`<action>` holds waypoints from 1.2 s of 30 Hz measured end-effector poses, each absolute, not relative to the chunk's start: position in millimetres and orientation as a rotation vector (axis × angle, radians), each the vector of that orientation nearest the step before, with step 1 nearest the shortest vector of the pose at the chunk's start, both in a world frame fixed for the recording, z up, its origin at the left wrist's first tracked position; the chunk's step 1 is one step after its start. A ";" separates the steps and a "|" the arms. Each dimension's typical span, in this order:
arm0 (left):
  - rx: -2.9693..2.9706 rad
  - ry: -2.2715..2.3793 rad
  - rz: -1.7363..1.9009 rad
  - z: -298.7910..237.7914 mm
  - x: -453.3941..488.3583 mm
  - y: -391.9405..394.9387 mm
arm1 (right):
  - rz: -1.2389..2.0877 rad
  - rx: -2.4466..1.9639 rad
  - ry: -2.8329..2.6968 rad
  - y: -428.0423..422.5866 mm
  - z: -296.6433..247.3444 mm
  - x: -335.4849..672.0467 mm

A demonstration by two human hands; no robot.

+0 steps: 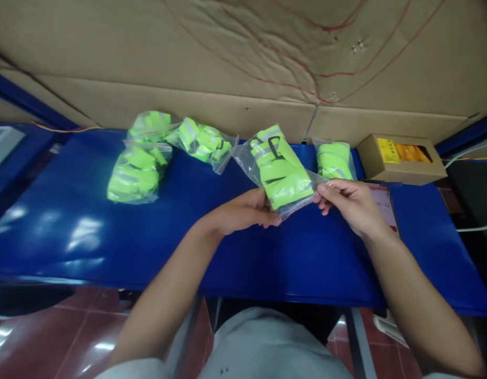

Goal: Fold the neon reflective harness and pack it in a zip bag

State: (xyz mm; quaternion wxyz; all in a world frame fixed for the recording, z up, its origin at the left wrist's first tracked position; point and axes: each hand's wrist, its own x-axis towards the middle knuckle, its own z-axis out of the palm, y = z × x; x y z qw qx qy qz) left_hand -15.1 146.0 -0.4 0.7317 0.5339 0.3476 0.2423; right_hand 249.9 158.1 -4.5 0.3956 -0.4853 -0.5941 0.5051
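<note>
A clear zip bag (285,168) with a folded neon-yellow reflective vest inside is held up over the blue table. My left hand (253,210) grips its near left corner, thumb on top. With thumb and fingers pinched, my right hand (344,200) holds the near right corner by the zip edge. Grey reflective strips and black straps show through the plastic. Just behind my right hand lies another bagged neon vest (334,159).
Several more bagged neon vests (135,173) lie at the back left of the blue table (149,247). An open-windowed cardboard box (405,158) with orange contents stands at the back right. A phone-like screen (385,205) lies beyond my right wrist. Cardboard panels line the back.
</note>
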 end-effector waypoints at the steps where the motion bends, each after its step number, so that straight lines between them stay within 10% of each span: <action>1: 1.172 0.786 0.539 -0.7 -16.4 146.6 | 1.270 -1.235 -1.487 159.5 -5.8 250.2; 28: 1.424 1.388 0.723 -34.0 -24.9 162.0 | 1.416 -1.500 -1.254 153.2 -46.8 216.0; 36: 1.457 1.469 0.991 -27.1 -0.8 143.3 | 0.950 -1.421 -1.509 142.8 -21.1 214.9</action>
